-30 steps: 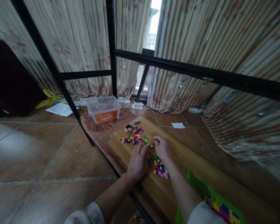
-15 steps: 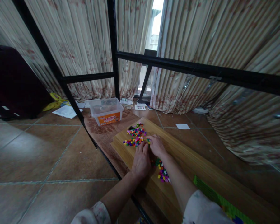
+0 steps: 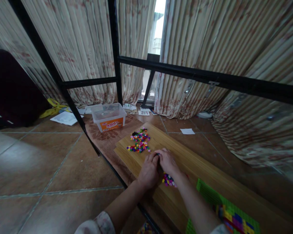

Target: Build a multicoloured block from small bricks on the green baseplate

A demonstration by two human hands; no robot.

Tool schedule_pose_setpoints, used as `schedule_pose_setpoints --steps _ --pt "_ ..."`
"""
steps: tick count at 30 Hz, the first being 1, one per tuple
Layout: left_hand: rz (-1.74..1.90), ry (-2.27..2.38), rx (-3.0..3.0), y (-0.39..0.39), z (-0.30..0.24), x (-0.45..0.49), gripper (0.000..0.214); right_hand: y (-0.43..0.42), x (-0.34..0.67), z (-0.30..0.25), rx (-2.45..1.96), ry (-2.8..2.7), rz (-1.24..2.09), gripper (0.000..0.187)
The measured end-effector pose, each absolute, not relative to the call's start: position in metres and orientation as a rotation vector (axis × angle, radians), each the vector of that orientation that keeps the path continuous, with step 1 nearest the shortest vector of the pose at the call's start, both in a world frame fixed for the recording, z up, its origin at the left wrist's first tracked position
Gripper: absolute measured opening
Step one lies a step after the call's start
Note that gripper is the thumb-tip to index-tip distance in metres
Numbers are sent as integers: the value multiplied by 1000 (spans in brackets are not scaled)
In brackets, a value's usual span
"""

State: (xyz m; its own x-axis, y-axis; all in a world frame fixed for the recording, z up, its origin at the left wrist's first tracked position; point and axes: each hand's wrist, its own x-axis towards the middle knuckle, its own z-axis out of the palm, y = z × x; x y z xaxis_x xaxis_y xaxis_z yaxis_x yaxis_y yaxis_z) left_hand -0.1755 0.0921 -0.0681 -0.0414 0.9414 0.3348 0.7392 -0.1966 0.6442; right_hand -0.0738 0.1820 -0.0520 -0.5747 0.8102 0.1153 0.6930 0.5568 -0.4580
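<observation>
My left hand (image 3: 148,172) and my right hand (image 3: 168,162) meet over the wooden board, fingers curled and fingertips close together. A small dark bit shows between the fingertips, too little to name. Just under my right wrist lies a pile of small colourful building blocks (image 3: 168,180), partly covered by my hands. Beyond my fingertips, a larger spread of blocks (image 3: 139,147) sits near the board's far end. By my right forearm is a green baseplate (image 3: 206,190) with several coloured blocks (image 3: 236,221) built on it.
The wooden board (image 3: 190,159) rests over a brown mat (image 3: 102,136). A clear plastic box (image 3: 108,117) with an orange label stands at its far left. Black metal bars (image 3: 175,68) cross ahead of striped curtains (image 3: 200,39). A dark suitcase (image 3: 12,91) stands left; white paper (image 3: 187,131) lies right.
My right hand has drawn back toward me, away from the far blocks, and now meets my left fingertips. The view has shifted, showing more of the green baseplate.
</observation>
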Motion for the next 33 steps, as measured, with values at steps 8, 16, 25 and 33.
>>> schedule_pose_setpoints --steps 8,16,25,33 --pt "1096 1494 1983 87 -65 -177 51 168 -43 -42 -1313 -2365 502 31" --pt "1190 1355 1934 80 -69 -183 67 116 3 -37 -1474 -1844 569 27" --pt "1364 1693 1772 78 -77 -175 57 47 20 -69 -1787 -1789 194 22" --pt "1314 1792 1862 79 -75 -171 48 56 4 -63 -1604 -1865 253 12"
